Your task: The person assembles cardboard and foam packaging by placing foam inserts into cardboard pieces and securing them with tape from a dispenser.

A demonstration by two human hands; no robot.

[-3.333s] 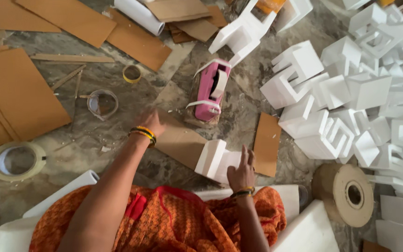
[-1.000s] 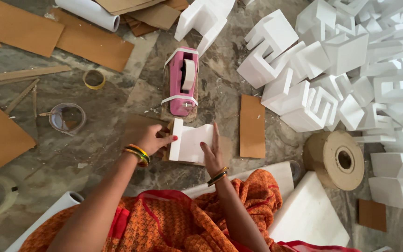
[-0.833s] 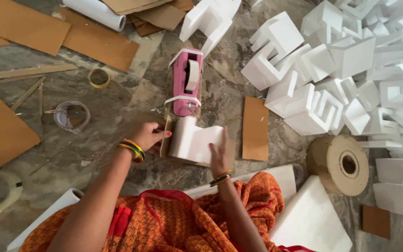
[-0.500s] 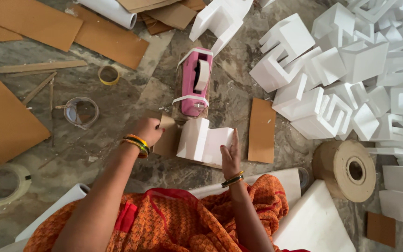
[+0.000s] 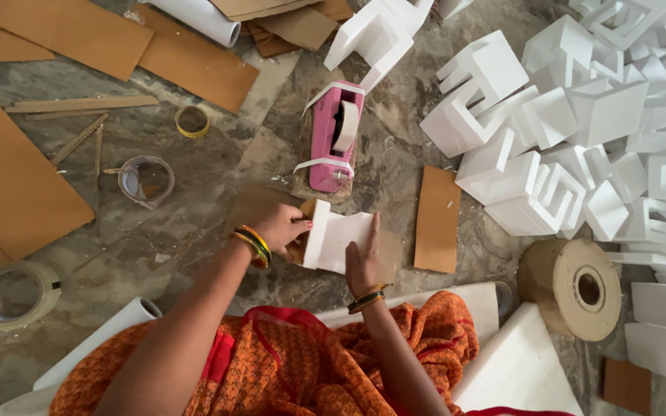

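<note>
The left hand (image 5: 280,227) pinches the left end of a white foam piece (image 5: 338,240) on the floor below the pink tape dispenser (image 5: 331,139); the right hand (image 5: 364,258) lies flat on it, fingers together.

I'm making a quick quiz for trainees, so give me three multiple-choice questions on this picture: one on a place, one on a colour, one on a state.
1. Where is the tape dispenser?
A. just beyond the hands
B. on the person's lap
C. atop the foam pile

2. What colour is it?
A. blue
B. pink
C. green

3. What is the left hand doing?
A. gripping the white foam piece
B. resting empty
C. holding scissors

Answers: A, it lies on the floor past the foam piece; B, its body is pink; A, fingers close on the piece's edge while the right hand presses flat.
</note>
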